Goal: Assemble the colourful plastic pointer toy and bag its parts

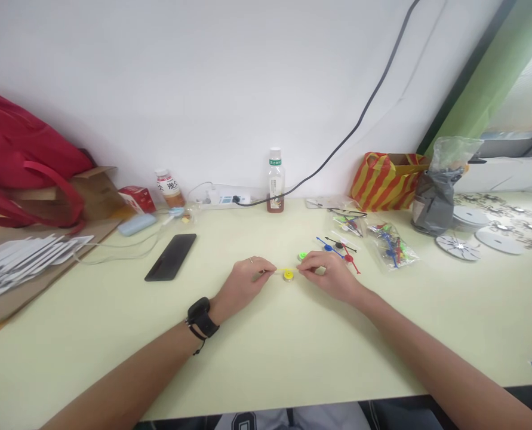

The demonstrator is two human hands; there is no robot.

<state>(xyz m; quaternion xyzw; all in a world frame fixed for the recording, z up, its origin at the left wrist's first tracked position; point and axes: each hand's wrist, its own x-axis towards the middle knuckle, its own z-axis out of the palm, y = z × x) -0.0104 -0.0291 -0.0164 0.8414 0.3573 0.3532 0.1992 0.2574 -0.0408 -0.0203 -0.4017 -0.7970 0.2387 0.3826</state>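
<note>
Left hand (pixel 243 285) and right hand (pixel 332 278) pinched opposite ends of yellow spinner (pixel 288 275), on table (pixel 248 346) between them. Clear bag (pixel 412 258) to right held mixed coloured parts (pixel 390 251); second bag (pixel 359 226) just left, likewise. Tall bottle (pixel 276 182) contained brown liquid (pixel 273 207). Striped bag (pixel 384 185): contents couldn't be seen.

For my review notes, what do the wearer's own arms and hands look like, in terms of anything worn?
Both forearms show without sleeves, and both hands are gloveless. The left hand has a thin ring; its wrist carries a chunky black watch and a thin dark cord bracelet. The right hand and wrist show no jewellery.
</note>
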